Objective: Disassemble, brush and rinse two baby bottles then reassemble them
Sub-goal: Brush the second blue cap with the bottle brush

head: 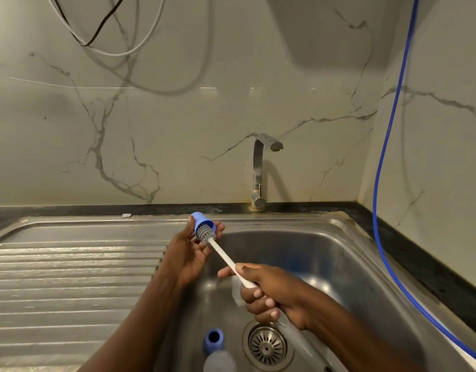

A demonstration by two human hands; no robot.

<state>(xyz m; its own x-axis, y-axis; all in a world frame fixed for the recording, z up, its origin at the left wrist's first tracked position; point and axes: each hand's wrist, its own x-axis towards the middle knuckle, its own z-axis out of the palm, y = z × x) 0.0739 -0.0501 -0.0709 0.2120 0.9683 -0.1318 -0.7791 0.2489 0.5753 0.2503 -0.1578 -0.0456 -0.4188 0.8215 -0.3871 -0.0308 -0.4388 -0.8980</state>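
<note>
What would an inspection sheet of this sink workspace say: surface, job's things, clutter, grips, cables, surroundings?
Surface: steel sink with a ribbed drainboard to its left; drain strainer in the basin.
Job's things: blue cap with the head of the brush inside it; blue ring and clear bottle in the basin beside the strainer.
Clutter: small white piece on the ledge behind the drainboard.
Grips: left hand holds the cap; right hand grips the brush handle.
Cables: blue cable runs down the right wall; white cable and black cable hang top left.
Surroundings: marble-look wall; tap, no water seen running.
</note>
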